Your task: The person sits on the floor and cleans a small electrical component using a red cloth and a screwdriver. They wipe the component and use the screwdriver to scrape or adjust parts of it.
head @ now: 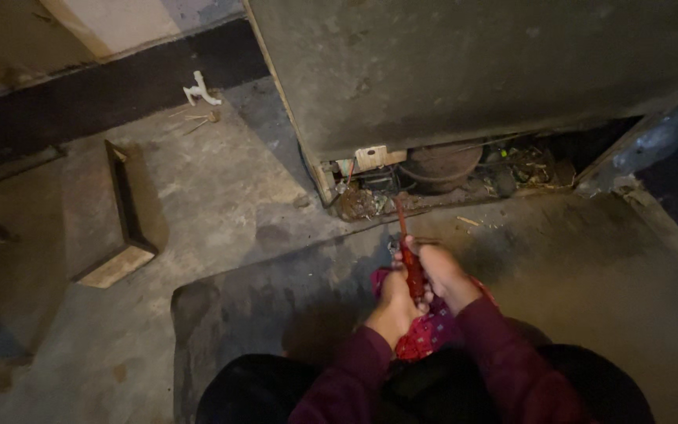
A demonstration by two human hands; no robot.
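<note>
Gripping the red screwdriver [412, 267] handle, both left hand [393, 302] and right hand [442, 271] are clenched; it looks light, stiff, best held at handle.

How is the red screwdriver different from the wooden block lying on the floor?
The red screwdriver is thin and red; the wooden block is thick, dark on its sides and pale at its end. The screwdriver is gripped between the left hand and right hand, above a red patterned cloth; the block lies untouched on the concrete floor. The screwdriver points at the cabinet's open base; the block sits off to the left. Both are long and straight.
</note>
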